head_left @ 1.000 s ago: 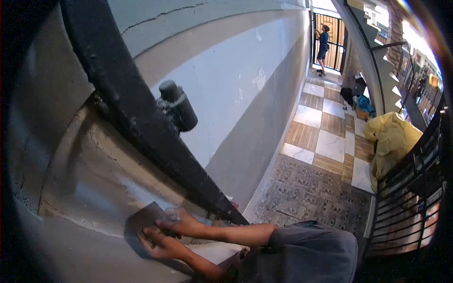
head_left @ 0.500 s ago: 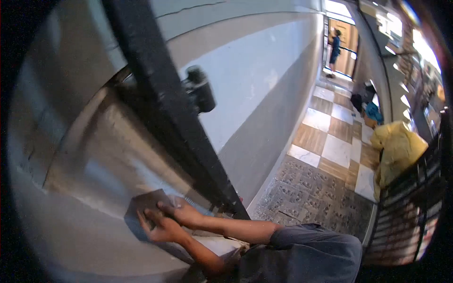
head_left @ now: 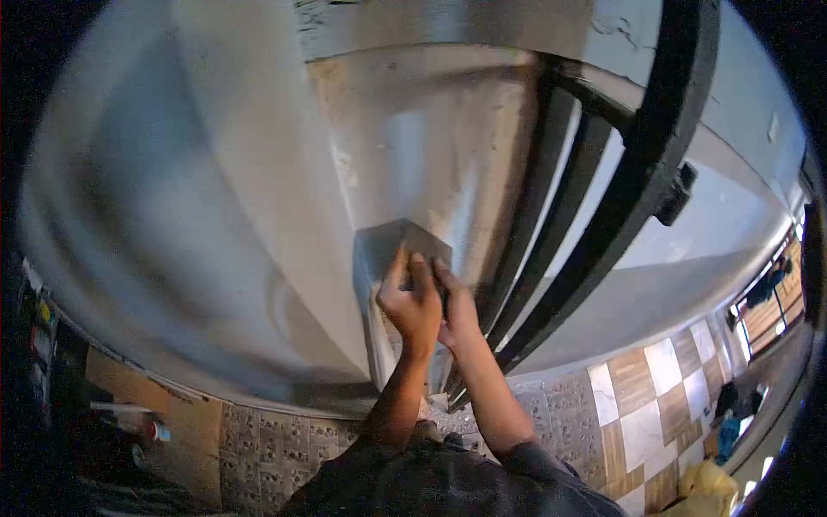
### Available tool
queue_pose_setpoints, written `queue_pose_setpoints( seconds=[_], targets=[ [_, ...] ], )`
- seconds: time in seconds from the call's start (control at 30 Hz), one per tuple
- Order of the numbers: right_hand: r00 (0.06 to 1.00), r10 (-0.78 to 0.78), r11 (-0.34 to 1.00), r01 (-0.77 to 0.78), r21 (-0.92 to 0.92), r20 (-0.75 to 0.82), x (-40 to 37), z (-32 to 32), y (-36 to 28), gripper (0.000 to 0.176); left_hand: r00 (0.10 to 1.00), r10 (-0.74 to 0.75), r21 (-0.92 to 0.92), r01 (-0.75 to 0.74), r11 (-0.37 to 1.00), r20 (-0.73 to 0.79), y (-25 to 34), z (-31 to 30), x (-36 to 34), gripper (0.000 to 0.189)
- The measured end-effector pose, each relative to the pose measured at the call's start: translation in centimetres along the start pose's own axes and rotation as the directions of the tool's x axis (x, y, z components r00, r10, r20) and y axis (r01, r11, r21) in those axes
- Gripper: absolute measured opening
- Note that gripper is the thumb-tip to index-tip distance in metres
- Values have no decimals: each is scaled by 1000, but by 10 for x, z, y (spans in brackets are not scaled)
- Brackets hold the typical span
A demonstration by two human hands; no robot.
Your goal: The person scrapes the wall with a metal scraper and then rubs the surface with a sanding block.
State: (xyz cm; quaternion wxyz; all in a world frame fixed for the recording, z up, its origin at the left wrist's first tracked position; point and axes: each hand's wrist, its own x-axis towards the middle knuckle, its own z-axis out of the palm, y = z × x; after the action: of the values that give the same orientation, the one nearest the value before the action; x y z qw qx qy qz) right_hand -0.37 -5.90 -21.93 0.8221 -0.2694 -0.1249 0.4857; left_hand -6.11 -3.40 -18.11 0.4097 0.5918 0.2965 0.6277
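Both hands press flat on a dark grey sheet (head_left: 389,248) held against the wall (head_left: 215,198). The left hand (head_left: 410,303) lies on the sheet's lower part with its fingers stretched out and close together. The right hand (head_left: 459,312) sits just beside it, touching it, with its fingers laid straight on the sheet's right edge. Neither hand curls round the sheet.

The sheet rests on a grey plastered corner where two wall faces meet; the plaster looks smooth, with paler rubbed streaks above the sheet and a rough crack line near the top. Just right of the hands, black metal bars (head_left: 594,198) run slantwise across the wall, with a small black fitting (head_left: 677,193) on the outer bar.

Below, the floor is dark patterned tile (head_left: 258,448), changing to brown and white squares (head_left: 642,405) towards the right. A small can (head_left: 156,428) lies on brown board at the lower left.
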Motion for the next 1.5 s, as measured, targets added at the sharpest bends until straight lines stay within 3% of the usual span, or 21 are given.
queue_pose_setpoints(
  seconds=[0.03, 0.1, 0.13, 0.17, 0.23, 0.3, 0.5, 0.57, 0.6, 0.63, 0.67, 0.93, 1.0, 1.1, 1.27, 1.4, 1.5],
  targets=[
    [1000, -14, 1000, 14, 12, -5, -1, 4, -3, 34, 1000, 6, 1, -6, 1000, -24, -1, 1, 1, 50],
    [1000, 21, 998, -20, 60, -16, -8, 8, -8, 34, 995, -33, -85, 41, 996, 93, -1, -5, -7, 33],
    [999, -51, 998, 51, 42, -9, -7, 10, -9, 35, 995, 84, -145, -76, 987, 50, 1, -1, -6, 32],
    [983, -156, 986, 149, -77, -95, -6, 7, -9, 34, 987, -75, -156, 98, 983, 144, 2, -6, -10, 30],
    [989, -86, 995, 79, -62, -119, -12, 3, -16, 31, 986, 35, -185, -5, 983, 162, 13, -8, -12, 29],
    [981, -191, 976, 188, -106, -15, -18, 5, -17, 30, 982, -13, -232, 57, 971, 187, 10, -6, -16, 26],
    [976, -217, 971, 212, -109, -30, -28, 17, -30, 31, 980, -13, -250, 63, 966, 198, 15, 0, -16, 22],
    [976, -215, 968, 207, -144, -42, -27, 17, -32, 31, 943, -168, -256, 245, 935, 287, 17, -1, -14, 22],
    [977, -212, 969, 205, -141, -36, -24, 15, -31, 31, 945, -164, -253, 239, 937, 283, 10, 0, -11, 22],
    [981, -193, 974, 192, -117, 3, -26, 9, -30, 35, 980, 17, -98, 3, 995, 198, 3, 1, -12, 22],
    [981, -183, 977, 188, -100, 58, -27, 7, -34, 38, 965, 224, 68, -234, 970, 137, 1, 6, -12, 22],
    [993, -111, 980, 103, -170, -39, -44, -13, -42, 37, 979, 182, -17, -182, 983, 92, 0, 15, -34, 22],
    [993, -78, 976, 58, -210, -92, -49, -8, -46, 35, 991, 70, -39, -66, 997, 117, 1, 13, -35, 23],
    [995, -88, 978, 77, -195, -49, -44, -7, -42, 34, 988, 23, -37, -17, 999, 152, 4, 8, -29, 24],
    [983, -174, 972, 161, -170, -64, -37, -1, -34, 36, 966, 139, 22, -147, 989, 219, -6, 7, -23, 27],
    [971, -230, 967, 220, -131, -68, -37, -1, -30, 37, 965, 86, -48, -76, 996, 247, -3, 2, -28, 25],
    [955, -297, 930, 294, -221, 20, -37, 0, -35, 40, 956, 46, -55, -31, 998, 289, -2, 0, -27, 23]
  ],
)
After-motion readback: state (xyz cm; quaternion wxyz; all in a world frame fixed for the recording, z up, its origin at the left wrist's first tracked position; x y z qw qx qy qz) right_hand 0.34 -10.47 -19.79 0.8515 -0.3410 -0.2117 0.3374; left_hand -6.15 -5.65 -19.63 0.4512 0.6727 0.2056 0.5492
